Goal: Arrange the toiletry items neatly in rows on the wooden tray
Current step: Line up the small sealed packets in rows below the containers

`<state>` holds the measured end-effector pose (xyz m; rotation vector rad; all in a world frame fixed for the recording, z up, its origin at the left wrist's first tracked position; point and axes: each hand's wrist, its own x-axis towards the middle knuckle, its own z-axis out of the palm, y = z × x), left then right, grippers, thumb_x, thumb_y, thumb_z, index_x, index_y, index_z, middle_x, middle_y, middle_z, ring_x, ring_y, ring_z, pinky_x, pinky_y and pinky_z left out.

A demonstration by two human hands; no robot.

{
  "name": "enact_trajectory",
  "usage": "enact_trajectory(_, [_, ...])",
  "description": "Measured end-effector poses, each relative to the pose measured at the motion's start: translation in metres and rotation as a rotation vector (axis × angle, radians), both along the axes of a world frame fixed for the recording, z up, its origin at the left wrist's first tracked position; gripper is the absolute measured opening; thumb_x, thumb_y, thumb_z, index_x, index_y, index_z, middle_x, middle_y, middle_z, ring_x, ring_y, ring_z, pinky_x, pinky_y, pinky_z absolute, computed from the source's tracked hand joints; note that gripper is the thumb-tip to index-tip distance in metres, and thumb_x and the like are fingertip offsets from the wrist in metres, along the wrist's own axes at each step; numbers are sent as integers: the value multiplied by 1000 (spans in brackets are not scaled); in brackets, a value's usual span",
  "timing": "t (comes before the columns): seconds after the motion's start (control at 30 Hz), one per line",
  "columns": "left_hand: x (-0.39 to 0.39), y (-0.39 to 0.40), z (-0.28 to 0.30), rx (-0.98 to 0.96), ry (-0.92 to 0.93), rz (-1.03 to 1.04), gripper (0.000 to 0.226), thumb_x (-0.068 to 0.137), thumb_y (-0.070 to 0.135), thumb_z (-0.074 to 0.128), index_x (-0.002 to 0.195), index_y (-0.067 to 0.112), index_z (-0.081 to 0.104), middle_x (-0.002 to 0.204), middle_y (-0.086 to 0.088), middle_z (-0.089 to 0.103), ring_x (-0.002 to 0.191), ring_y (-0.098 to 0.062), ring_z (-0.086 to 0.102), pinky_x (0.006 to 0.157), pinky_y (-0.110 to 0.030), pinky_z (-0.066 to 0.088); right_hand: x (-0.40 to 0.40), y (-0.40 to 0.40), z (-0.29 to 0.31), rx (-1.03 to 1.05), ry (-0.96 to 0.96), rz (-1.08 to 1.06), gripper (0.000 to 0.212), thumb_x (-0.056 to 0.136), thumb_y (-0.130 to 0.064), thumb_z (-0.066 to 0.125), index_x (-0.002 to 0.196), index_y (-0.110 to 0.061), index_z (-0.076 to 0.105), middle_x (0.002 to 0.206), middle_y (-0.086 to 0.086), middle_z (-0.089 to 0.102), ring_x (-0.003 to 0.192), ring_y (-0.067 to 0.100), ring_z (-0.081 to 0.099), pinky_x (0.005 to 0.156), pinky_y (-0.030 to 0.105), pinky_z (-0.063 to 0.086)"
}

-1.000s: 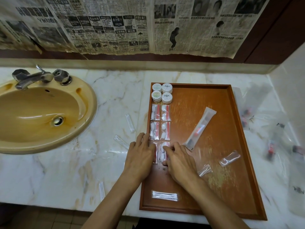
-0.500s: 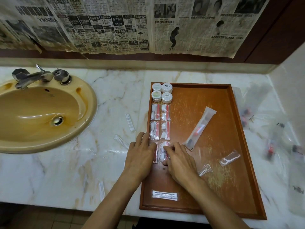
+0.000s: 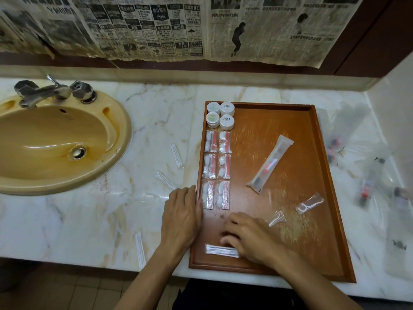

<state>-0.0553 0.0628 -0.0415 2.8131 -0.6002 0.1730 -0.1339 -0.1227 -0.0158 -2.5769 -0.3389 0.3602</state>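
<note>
— So, what is hard to see?
— Clear packets on the counter (image 3: 100, 211) are showing up faintly, and the bags far right are blurring.
— And the hands?
— The left hand (image 3: 182, 217) is lying flat and loose at the wooden tray (image 3: 321, 186) edge. The right hand (image 3: 250, 237) is curling over a swab packet (image 3: 220, 250); whether it is gripping, I cannot tell.
— The tray?
— Four round tubs (image 3: 220, 115) and six red-and-white packets (image 3: 216, 170) are sitting in neat rows on its left side.

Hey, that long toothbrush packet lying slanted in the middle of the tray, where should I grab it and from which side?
Pinch the toothbrush packet across its narrow width near the middle, coming from above. It lies flat and diagonal on the wooden tray with open wood on both long sides, so fingers probably fit either edge.
</note>
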Motion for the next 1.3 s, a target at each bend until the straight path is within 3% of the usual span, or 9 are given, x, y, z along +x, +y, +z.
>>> enact_trajectory(0.17, [-20,2,-5,-28,9,99,30,95,31,47,108,14,68,86,-4,64,82,-26,54,57,-37,47,-15,7,-15,-72,-46,116,23,81,-48,58,79,-26,63,83,-9,54,82,11,54,58,30,49])
enact_trajectory(0.33, [-26,3,-10,-73,-5,160,25,93,34,54,94,17,71,73,0,60,75,-23,54,42,-33,43,-15,13,-20,-103,-115,92,17,79,-42,55,72,-28,59,78,-10,53,75,10,54,49,29,47])
enact_trajectory(0.53, [-26,3,-14,-118,-33,177,18,90,32,60,89,18,71,70,1,59,71,-20,54,40,-32,42,-3,16,-20,-111,-200,-13,18,70,-30,77,83,-27,64,84,-9,56,82,11,54,47,24,43])
enact_trajectory(0.8, [-26,4,-19,-138,-15,178,22,91,36,56,91,19,71,70,4,60,72,-20,57,40,-31,44,10,24,-30,-71,-279,-74,15,68,-13,77,74,-21,66,79,-5,53,78,12,49,40,24,38])
enact_trajectory(1.0, [-26,3,-17,-135,38,214,28,91,41,49,91,23,70,73,6,62,75,-18,58,42,-32,47,12,27,-27,-127,-309,-98,20,63,-9,78,76,-20,67,79,-4,52,75,14,50,41,22,24])
enact_trajectory(1.3, [-26,4,-17,-151,46,204,27,92,40,50,92,22,70,73,6,62,75,-18,57,42,-32,46,17,30,-25,-182,-381,-142,22,60,-8,81,77,-17,70,78,-1,56,74,18,54,42,23,29])
